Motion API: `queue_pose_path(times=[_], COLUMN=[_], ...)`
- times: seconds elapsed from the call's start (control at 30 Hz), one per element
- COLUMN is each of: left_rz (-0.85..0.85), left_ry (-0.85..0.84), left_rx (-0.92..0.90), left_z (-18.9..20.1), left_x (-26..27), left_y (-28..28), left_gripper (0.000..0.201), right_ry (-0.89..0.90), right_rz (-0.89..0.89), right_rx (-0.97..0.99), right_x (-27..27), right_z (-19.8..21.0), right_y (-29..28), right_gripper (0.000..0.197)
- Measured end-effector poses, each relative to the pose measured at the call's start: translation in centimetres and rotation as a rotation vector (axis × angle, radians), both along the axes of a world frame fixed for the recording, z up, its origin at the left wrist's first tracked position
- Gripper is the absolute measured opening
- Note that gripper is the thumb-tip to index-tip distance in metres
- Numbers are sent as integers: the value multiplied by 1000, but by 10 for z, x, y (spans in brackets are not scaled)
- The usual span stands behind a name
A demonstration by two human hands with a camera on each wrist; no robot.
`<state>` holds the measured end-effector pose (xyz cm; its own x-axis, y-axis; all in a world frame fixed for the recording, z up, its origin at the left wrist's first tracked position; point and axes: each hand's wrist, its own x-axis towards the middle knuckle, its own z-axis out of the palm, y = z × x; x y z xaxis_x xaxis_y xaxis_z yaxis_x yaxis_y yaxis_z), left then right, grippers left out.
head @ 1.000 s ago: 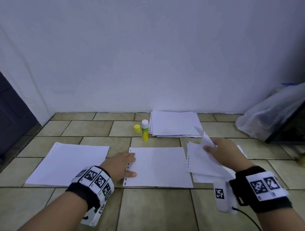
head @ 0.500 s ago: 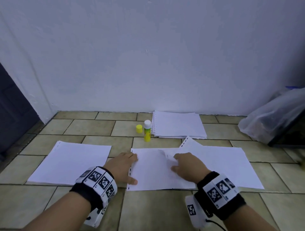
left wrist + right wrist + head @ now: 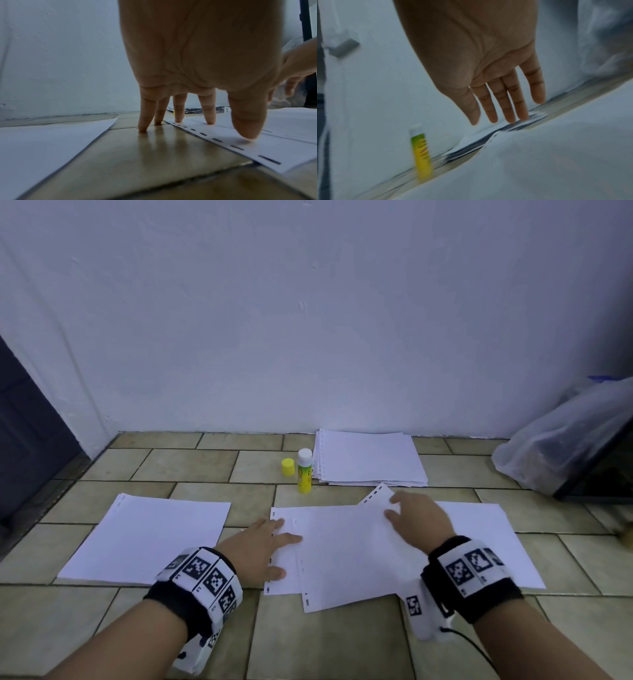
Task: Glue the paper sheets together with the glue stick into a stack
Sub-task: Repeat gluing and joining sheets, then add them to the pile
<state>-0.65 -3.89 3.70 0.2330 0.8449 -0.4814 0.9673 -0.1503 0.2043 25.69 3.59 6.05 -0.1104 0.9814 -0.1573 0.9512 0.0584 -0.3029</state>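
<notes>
1. Step in hand: laying a fresh sheet onto the middle sheet; top sheet (image 3: 346, 556) lies skewed, its punched edge not lined up with the bottom sheet (image 3: 279, 549).
2. Left hand (image 3: 255, 549) is flat, fingers straight and spread, some tips on the punched strip of the bottom sheet, others on the floor tile (image 3: 154, 155) just beside it; it grasps nothing.
3. Right hand (image 3: 418, 518) is flat with straight fingers over the far corner of the top sheet, palm down; wrist view is blurred, so whether it presses or only hovers is unclear; it grasps nothing.
4. Glue stick (image 3: 304, 471) stands upright beyond the hands, between them, uncapped; yellow cap (image 3: 288, 467) just left of it.
5. Paper pile (image 3: 371, 457) sits beyond the right hand, touching or just beside the glue stick; another pile (image 3: 147, 539) lies left of the left hand, one more sheet (image 3: 479, 539) under the right wrist.
6. Next move likely calls for squaring the top sheet to the bottom one and smoothing it down.
7. Writing: green-yellow label on the glue stick, too small to read. Square coded markers on both wristbands (image 3: 474, 568).
</notes>
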Motion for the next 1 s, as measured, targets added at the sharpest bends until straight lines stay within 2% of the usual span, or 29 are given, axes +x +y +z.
queue_pose_path(times=[0.07,0.13,0.17,0.23,0.27,0.37,0.5,0.57,0.63,0.7,0.8,0.9,1.0], left_rz=[25,44,53,67,70,56,64,75,75,66,62,50,46], left_ry=[-31,-52,-57,-66,-49,-17,-37,-51,-59,-55,-44,-37,-19], left_rx=[22,45,41,26,13,42,67,67,63,48,29,35,56], left_z=[0,4,5,7,6,4,4,5,7,8,9,7,6], left_x=[0,2,3,5,6,8,8,5,2,0,-1,-4,-4], left_y=[1,1,0,-1,-1,-2,-2,-3,-3,-1,0,0,-1], left_gripper=[58,51,57,96,107,86,80,79,78,79,81,81,81], right_ry=[-150,-252,-270,-241,-209,-158,-164,-106,-51,-58,-202,-425,-552], right_rz=[-76,-119,-126,-121,-114,-96,-40,-59,-74,-53,-9,1,-3], right_rx=[-31,-149,-206,-249,-240,-224,-204,-152,-75,-54,-84,-134,-34], right_x=[23,39,44,51,54,55,54,60,70,81,95,99,89], right_z=[-3,-8,-11,-18,-20,-20,-16,-10,-4,1,4,5,11], right_y=[8,11,10,9,10,13,22,29,38,46,56,61,59], right_gripper=[43,59,67,72,70,55,26,26,16,16,21,25,33])
